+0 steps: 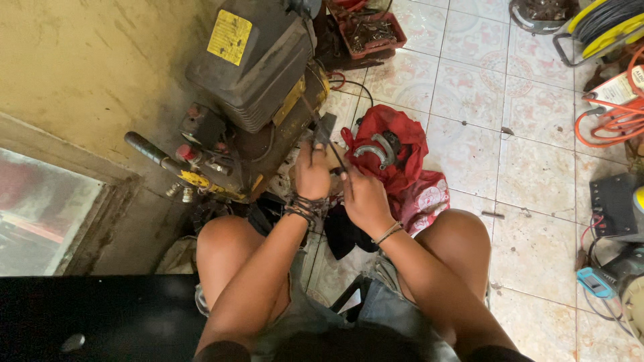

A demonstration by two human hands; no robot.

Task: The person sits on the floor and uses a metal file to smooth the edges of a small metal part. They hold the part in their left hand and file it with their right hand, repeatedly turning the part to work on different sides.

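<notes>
Hands meet at frame centre, above the knees. Left hand is closed around a small dark metal part that sticks up toward the compressor in the upper left of the frame. Right hand is closed on a thin dark tool, its tip at the part. Red bag with a metal clamp lies on the tiled floor, just right of the hands.
</notes>
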